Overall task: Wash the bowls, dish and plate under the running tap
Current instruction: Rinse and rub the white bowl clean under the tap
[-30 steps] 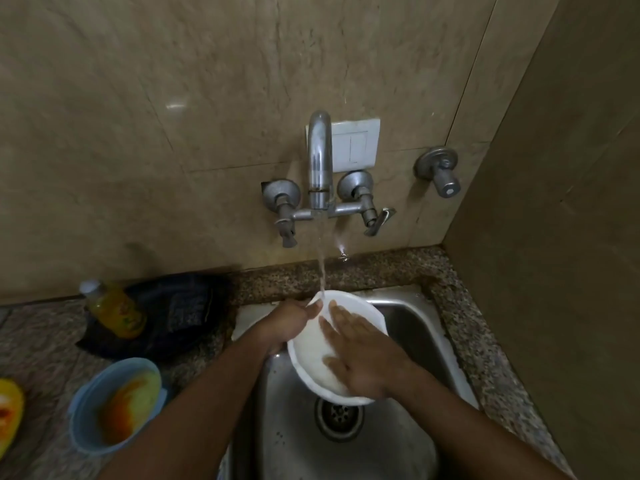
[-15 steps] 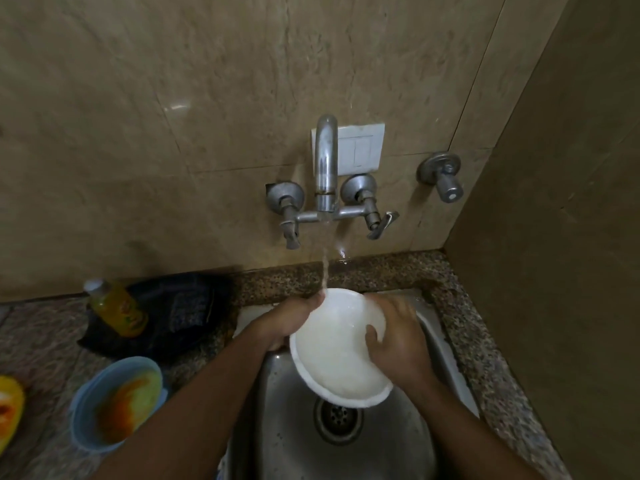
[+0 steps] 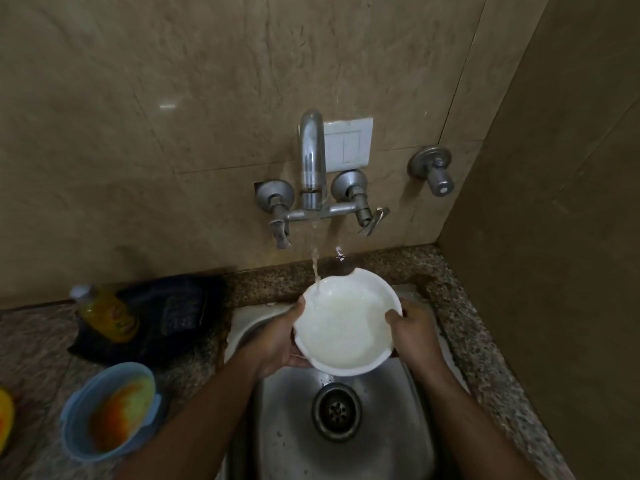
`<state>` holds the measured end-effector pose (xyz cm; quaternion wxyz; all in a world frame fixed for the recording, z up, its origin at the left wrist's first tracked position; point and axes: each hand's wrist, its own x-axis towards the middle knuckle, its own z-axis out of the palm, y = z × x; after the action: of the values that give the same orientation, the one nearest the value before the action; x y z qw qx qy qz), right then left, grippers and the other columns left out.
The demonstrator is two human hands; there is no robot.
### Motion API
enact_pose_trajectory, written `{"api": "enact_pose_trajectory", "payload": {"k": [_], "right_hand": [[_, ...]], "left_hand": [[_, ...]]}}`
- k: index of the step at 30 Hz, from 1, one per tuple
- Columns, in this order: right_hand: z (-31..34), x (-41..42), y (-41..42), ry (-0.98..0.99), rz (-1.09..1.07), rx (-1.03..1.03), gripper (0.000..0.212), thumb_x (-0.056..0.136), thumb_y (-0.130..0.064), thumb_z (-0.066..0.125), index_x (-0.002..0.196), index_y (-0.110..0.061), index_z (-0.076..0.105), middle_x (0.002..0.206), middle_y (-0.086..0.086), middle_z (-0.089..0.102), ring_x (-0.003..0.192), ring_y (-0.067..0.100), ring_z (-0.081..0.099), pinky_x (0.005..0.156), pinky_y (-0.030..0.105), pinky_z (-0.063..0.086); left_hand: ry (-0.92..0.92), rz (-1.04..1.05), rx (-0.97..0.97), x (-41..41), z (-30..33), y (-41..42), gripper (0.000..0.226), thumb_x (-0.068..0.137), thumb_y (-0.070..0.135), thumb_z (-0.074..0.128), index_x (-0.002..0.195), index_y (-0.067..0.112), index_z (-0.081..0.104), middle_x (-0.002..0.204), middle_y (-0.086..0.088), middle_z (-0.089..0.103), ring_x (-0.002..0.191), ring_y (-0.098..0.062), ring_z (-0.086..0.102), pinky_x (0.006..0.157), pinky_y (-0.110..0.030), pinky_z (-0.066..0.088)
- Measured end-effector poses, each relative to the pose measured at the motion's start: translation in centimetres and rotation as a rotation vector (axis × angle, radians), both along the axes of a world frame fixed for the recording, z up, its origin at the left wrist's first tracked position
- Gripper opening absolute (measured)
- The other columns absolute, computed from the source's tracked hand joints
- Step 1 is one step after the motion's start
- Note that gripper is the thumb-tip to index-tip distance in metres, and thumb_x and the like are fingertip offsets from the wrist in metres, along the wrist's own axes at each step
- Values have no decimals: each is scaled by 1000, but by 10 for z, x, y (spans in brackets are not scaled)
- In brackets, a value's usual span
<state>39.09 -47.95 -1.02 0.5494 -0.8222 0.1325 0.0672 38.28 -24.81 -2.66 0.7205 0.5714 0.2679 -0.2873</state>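
1. The sink (image 3: 408, 441) sat near centre, its drain bare below the hands.
2. The white bowl (image 3: 346, 323) was held over the sink, tilted toward the viewer, with the stream from the tap (image 3: 312, 161) striking its far-left inner edge and milky water pooling inside.
3. A blue bowl (image 3: 74, 427), smeared orange, waited on the counter at near left, apparently unwashed.
4. The left hand (image 3: 280, 344) grasped the white bowl's left rim, thumb over the edge; the right hand (image 3: 414, 336) clasped the right rim.
5. Judged step: rinsing this bowl. Next would call for tipping the water out and turning the bowl under the stream.
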Motion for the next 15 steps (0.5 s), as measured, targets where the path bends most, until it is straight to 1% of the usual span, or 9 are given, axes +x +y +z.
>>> {"api": "enact_pose_trajectory", "payload": {"k": [3,5,7,9,11,13,15], "right_hand": [[-1,-3,2,-32,-4,19,26,89,-10,53,96,-30,68,85,-10,70,81,17,67,64,44,60],[-2,-7,3,-51,-36,58,28,88,-6,54,98,-29,67,88,-11,69,85,17,66,62,33,53],[0,-10,3,-87,-66,72,31,88,-5,54,104,-28,66,94,-11,68,87,14,64,62,28,48],[2,-12,1,-109,-106,114,34,87,-4,54,108,-30,63,98,-10,67,89,12,62,64,28,47],[1,-11,-2,-124,-126,173,35,84,-2,54,107,-27,62,100,-3,66,90,17,62,64,30,46],[1,-8,-3,-120,-126,188,39,81,2,53,108,-24,60,101,2,66,90,21,62,62,31,45],[0,-5,-2,-103,-105,170,42,81,6,53,110,-22,60,100,1,65,90,21,62,62,31,46]], "left_hand": [[0,-16,-5,-6,-2,0,56,93,66,41,129,26,58,117,-7,72,103,-31,71,80,-55,58],[-8,-22,2,-4,2,-2,56,96,65,37,128,24,58,114,-8,73,102,-31,71,81,-55,58],[-21,-18,26,2,8,-6,54,97,63,37,125,23,59,114,-9,74,102,-31,71,81,-58,58],[-43,-4,34,9,14,-9,54,97,62,39,126,21,59,115,-9,73,105,-31,69,82,-58,57],[-81,3,10,17,18,-12,53,97,60,42,127,21,60,117,-8,72,108,-30,68,89,-58,55],[-124,14,-2,22,23,-15,49,98,56,44,128,21,60,118,-8,72,110,-29,67,94,-57,52],[-174,46,22,24,30,-15,42,100,50,45,126,21,61,117,-8,72,108,-28,68,91,-54,54]]}}
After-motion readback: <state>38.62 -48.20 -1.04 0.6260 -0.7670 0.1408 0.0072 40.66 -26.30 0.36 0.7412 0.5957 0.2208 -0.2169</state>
